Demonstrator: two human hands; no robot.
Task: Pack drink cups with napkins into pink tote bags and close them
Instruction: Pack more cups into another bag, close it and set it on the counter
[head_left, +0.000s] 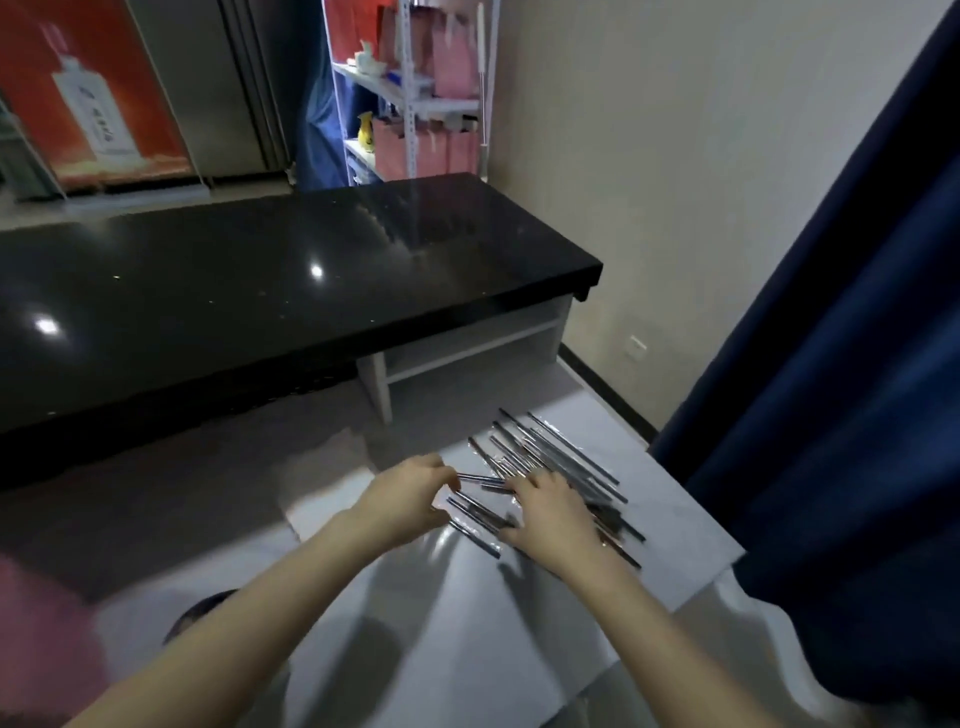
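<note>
White surface, wrapped straws under and between both hands

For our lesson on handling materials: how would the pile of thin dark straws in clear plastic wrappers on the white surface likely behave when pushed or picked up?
The thin dark wrapped straws look long and narrow, so probably light and apt to roll or scatter. Their glossy wrappers suggest they slide easily. The left hand pinches one while the right hand lies flat on the pile.

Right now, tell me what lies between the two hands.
Head view: one thin plastic-wrapped straw bridges the left hand and right hand; more straws below.
</note>
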